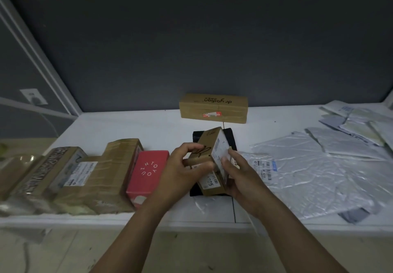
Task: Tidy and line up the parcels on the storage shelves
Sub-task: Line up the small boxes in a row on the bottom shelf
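White shelf [127, 126] w/ dark grey wall [191, 38] behind. Both hands are clamped on one small box [209, 145] at mid-shelf, held tilted just above a second box [212, 184] that lies on a black parcel [230, 138]. The left hand [182, 166] wraps its fingers round the brown side, and the right hand [240, 175] pinches the white-labelled end. It looks like light, stiff cardboard, prob. a one-hand lift. The label face may be slick, so it's better to grip the plain brown sides. To the left a row stands at the front edge: red box [148, 170] just beside the left hand, then a taped box [106, 170] & more, blurred. A long box [213, 108] sits at the back by the wall. Plastic mailers [308, 166] sprawl overlapping on the right, soft & prob. slippery; a box set on them could slide. The gap between red box & black parcel is hidden by the left hand, so can't tell how much room is there.
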Available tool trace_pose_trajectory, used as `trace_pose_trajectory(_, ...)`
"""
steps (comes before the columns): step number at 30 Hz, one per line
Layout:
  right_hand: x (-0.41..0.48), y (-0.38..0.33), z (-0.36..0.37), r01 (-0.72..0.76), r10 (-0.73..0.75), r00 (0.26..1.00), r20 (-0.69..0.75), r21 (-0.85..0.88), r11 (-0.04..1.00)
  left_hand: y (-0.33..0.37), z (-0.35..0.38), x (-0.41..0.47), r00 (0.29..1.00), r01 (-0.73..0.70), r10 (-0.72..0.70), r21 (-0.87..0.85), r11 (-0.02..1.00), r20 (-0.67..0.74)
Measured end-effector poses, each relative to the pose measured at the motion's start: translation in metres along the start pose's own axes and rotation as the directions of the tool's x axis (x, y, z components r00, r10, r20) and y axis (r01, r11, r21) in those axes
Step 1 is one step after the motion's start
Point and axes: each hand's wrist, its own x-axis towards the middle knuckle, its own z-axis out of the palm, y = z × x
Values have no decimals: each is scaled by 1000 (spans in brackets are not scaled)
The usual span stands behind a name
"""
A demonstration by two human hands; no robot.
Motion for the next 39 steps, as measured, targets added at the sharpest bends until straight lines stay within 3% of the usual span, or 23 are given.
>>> trace_pose_trajectory(4, -8, -5, 11, -42, 50, 994, 101, -87, 995, -14, 1, -9, 995, -74, 85, 194, 978, -47)
trace_pose_trajectory(8, -10, 1, 21, -63, 85, 991, 103, -198, 978, -19, -16, -16, 975, -220, 195, 366, 904, 104)
trace_pose_trajectory(11, -6, 15, 32, -102, 126, 990, 55, -325, 940, -17, -37, -18, 971, -233, 156, 562, 794, 183)
trace_pose_trajectory(13, -3, 25, 41, -90, 116, 993, 39, -413, 907, -21, -52, -20, 977, -205, 94, 723, 660, 191)
trace_pose_trajectory(17, 1, 41, 59, -63, 87, 996, 29, -478, 876, -40, -76, -23, 980, -164, -66, 947, 276, 189)
trace_pose_trajectory(21, 0, 44, 70, -18, 52, 998, 42, -585, 811, -46, -85, -25, 978, -180, -90, 980, 82, 187)
trace_pose_trajectory(23, 0, 45, 73, 45, 18, 996, 86, -679, 733, -44, -88, -25, 982, -170, -74, 983, 67, 175)
trace_pose_trajectory(28, 6, 55, 73, 218, -137, 976, 170, -792, 571, -49, -94, -26, 978, -96, -160, 967, 237, 137)
trace_pose_trajectory(31, 10, 59, 79, 227, -219, 968, 125, -810, 541, -55, -91, -25, 980, -125, -120, 964, 236, 157)
trace_pose_trajectory(34, 11, 54, 73, 212, -190, 972, 137, -855, 473, -63, -86, -26, 986, -150, -42, 970, 191, 160)
trace_pose_trajectory(37, 19, 48, 46, 235, -224, 954, 197, -959, 159, -68, -84, -25, 988, -148, -13, 976, 162, 152)
trace_pose_trajectory(39, 23, 53, 30, 198, -115, 971, 209, -975, -100, -66, -83, -24, 988, -141, -39, 980, 142, 148)
